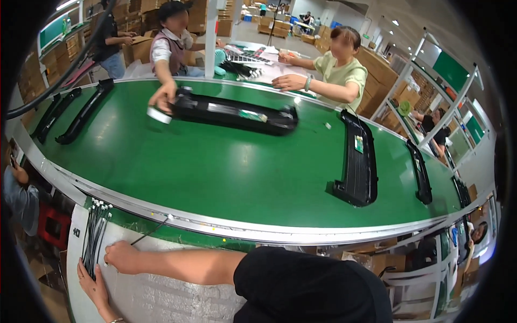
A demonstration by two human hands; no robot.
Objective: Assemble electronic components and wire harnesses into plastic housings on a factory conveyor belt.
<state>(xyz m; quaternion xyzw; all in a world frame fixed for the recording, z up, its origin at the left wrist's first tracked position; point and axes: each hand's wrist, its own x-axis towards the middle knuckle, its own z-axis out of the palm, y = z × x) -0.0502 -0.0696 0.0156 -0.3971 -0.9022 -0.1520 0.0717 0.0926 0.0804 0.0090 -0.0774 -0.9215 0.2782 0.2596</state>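
Observation:
A bundle of thin black cables (96,231) with white connectors at its far end lies on the pale work surface at the left. My left hand (92,288) rests at the near end of this bundle, fingers stretched out and thumb apart, with the cable ends between them. Just to the right, my right hand (121,256) is closed around one black cable (151,232). That cable slants up to a white connector (169,217) by the conveyor's near rail. Its end inside my fist is hidden.
Beyond the rail runs a green conveyor belt (215,177) carrying long black housings (360,156), some with small circuit boards. Across it, one person's hand (163,98) is at a blurred black housing (237,116). Another person (342,70) reaches over a table with cables.

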